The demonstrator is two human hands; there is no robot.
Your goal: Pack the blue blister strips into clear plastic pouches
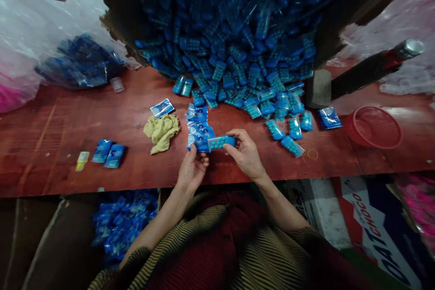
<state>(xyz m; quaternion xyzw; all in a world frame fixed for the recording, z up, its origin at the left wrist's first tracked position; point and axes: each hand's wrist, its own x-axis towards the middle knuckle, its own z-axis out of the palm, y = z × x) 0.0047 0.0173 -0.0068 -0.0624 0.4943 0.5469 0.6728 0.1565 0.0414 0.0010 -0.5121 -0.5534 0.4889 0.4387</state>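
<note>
Between finger and thumb, my right hand (247,156) grips a small clear container (216,142) filled with turquoise balls, its blue end in my fingers. The container lies sideways, and its clear end overlaps the printed blue packets (197,120). These packets form a joined strip running away from me on the table. At the strip's near end, my left hand (193,168) pinches the lower edge with its thumb on top; its other fingertips are partly hidden. A crumpled yellow cloth (162,131) lies left of the strip, beside a single blue packet (162,108).
A large heap of similar containers (234,72) spills from a dark opening onto the red table (136,172). Several loose containers lie to the right, near a red plastic basket (372,128) and a dark rod-like tool (370,70). Two blue packets (108,153) lie at left.
</note>
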